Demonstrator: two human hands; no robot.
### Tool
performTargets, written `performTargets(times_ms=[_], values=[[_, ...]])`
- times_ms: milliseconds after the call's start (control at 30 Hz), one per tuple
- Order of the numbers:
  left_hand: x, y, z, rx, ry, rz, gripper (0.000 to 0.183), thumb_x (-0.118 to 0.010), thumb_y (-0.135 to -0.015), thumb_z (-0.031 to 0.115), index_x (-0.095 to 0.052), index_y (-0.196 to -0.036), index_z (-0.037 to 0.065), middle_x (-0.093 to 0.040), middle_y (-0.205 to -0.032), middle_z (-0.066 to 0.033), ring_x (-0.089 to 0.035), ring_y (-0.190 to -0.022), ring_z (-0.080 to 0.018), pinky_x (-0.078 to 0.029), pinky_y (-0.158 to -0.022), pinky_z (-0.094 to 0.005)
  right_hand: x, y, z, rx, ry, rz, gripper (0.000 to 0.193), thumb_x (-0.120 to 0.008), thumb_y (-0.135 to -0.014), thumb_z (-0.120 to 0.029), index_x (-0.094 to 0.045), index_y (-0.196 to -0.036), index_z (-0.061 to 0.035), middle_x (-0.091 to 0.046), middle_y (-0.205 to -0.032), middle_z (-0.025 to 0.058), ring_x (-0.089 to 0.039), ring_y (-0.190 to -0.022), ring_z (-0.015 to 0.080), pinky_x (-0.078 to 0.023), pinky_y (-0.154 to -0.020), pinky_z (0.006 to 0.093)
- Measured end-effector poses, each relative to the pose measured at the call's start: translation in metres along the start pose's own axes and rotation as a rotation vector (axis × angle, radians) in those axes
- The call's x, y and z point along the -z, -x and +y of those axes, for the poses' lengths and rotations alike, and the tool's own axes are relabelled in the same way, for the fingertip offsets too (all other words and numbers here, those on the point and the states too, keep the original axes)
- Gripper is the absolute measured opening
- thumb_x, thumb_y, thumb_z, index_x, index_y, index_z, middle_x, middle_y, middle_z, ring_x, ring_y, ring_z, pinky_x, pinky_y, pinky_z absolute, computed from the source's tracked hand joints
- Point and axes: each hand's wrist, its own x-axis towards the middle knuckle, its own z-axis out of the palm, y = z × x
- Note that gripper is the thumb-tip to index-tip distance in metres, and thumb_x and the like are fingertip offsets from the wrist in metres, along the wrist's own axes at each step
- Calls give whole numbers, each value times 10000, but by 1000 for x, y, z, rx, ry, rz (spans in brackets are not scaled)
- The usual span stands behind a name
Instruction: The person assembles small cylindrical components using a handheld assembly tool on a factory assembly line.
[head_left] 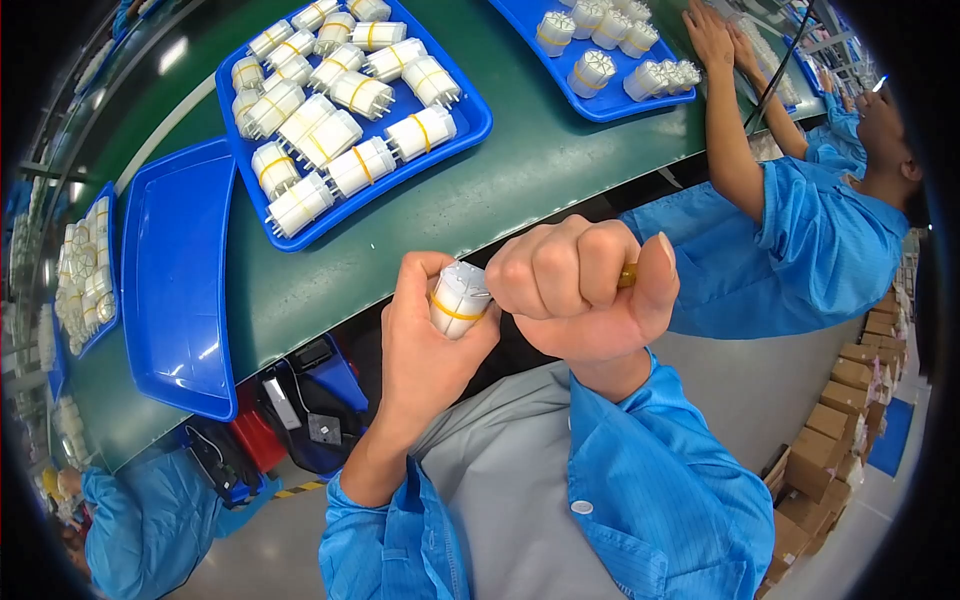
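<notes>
On the green bench (290,295), a blue middle tray (472,128) holds loosely piled white cylinders (327,138) with yellow bands, several showing thin prongs. Just left of it lies a blue left tray (180,270); 2 more blue trays, the far-left tray (115,270) and the far-right tray (625,108), also carry white cylinders. A co-worker (800,230) in blue stands at the right, and cardboard boxes (830,435) sit on the floor beyond. The held cylinder (458,302) is off the bench's near edge, pinched between thumb and fingers of the left hand (425,350). The right hand (580,285), curled around a yellow handle (628,275), hides most of it. The held cylinder's visible end faces up and far; its long axis leans slightly right.
</notes>
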Motion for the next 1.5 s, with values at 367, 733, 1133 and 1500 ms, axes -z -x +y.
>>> performTargets(times_ms=[367,733,1133,1500], values=[[-2,-1,-9,-24,-172,8,368,-735,-754,12,-512,-1046,28,-601,-817,-64,-580,-741,-108,-496,-683,-274,8,-1,4,-166,-52,112,536,-300,-1055,-419,-337,-611,-121,-314,-519,-19,-213,-489,110,-232,-502,304],[2,1,-5,8,0,-4,363,-765,-767,31,-521,-1036,40,-608,-847,-19,-569,-736,-82,-483,-663,-256,1,2,0,-38,-21,44,535,-356,-1033,-465,-334,-624,-121,-350,-552,-5,-234,-517,127,-247,-521,315],[0,1,-15,-79,-291,26,392,-760,-748,23,-504,-1044,26,-663,-864,-141,-679,-771,-217,-527,-687,-328,3,3,9,-134,7,179,531,-348,-1061,-352,-316,-586,-117,-304,-511,-20,-220,-494,105,-229,-502,306],[5,0,-17,-183,-121,-54,388,-754,-765,22,-532,-1083,17,-647,-873,-67,-620,-766,-136,-504,-698,-282,12,2,3,-109,-160,72,537,-305,-1053,-432,-333,-614,-124,-325,-524,-23,-212,-485,113,-235,-500,304]])
